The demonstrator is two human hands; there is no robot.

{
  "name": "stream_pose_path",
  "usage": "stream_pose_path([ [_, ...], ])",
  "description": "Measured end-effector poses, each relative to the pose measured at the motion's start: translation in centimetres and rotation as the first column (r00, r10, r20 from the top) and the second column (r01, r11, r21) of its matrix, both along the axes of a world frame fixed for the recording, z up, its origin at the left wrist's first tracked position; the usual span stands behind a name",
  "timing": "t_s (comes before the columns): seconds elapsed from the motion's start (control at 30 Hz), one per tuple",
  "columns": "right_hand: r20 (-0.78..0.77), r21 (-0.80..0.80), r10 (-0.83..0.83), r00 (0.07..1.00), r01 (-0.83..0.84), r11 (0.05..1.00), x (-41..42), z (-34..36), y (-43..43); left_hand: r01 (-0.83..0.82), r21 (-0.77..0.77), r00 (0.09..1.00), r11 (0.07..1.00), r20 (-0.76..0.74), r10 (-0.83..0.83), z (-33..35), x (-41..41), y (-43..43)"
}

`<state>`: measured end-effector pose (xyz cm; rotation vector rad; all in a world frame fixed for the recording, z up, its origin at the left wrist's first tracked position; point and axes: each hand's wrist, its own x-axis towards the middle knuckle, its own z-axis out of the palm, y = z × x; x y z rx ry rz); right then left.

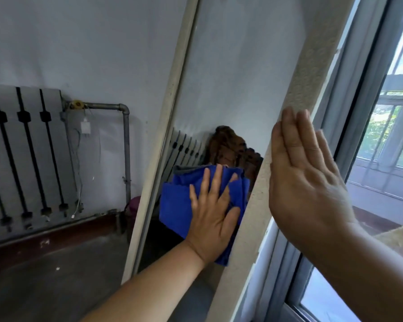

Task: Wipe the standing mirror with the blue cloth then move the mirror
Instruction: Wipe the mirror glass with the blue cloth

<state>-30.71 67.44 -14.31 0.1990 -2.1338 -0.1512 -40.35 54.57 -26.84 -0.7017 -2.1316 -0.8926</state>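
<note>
Blue cloth (179, 201) lies flat on standing mirror (230, 77) glass, under left hand (213, 212), fingers (215, 180) spread wide. Right hand (305, 182), fingers straight, flat against mirror's right frame edge.

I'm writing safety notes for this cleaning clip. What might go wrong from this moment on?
1. The mirror stands tilted and only the right hand, laid flat against its frame edge, steadies it; a hard push from the left hand on the blue cloth might shift or tip it.
2. The window is right beside the frame, so moving the mirror could knock the glass.
</note>
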Motion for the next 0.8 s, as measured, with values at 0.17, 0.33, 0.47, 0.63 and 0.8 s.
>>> stream_pose_path([
  [0.17,0.034,0.057,-0.043,0.998,0.041,0.998,0.3,-1.2,-0.4,0.006,0.049,0.997,0.999,-0.083,-0.002,8.6,-3.2,1.1],
  [0.33,-0.011,0.06,-0.063,0.998,0.063,0.996,-0.2,-1.2,-0.4,-0.177,0.305,0.977,0.936,0.168,0.13,13.3,-9.5,-1.0],
  [0.47,0.009,0.096,-0.083,0.997,0.082,0.992,-0.4,-1.4,-0.2,-0.284,0.446,0.913,0.849,0.396,0.098,7.0,-12.1,-4.7],
  [0.63,0.045,0.077,-0.095,0.994,0.092,0.993,0.2,-1.7,-0.5,-0.456,0.467,0.77,0.757,0.634,0.072,-2.6,-8.2,-4.6],
  [0.8,0.015,0.027,-0.064,0.998,0.064,0.998,0.3,-2.3,-0.6,-0.355,0.358,0.858,0.864,0.491,0.15,-2.6,-2.0,-0.1],
])
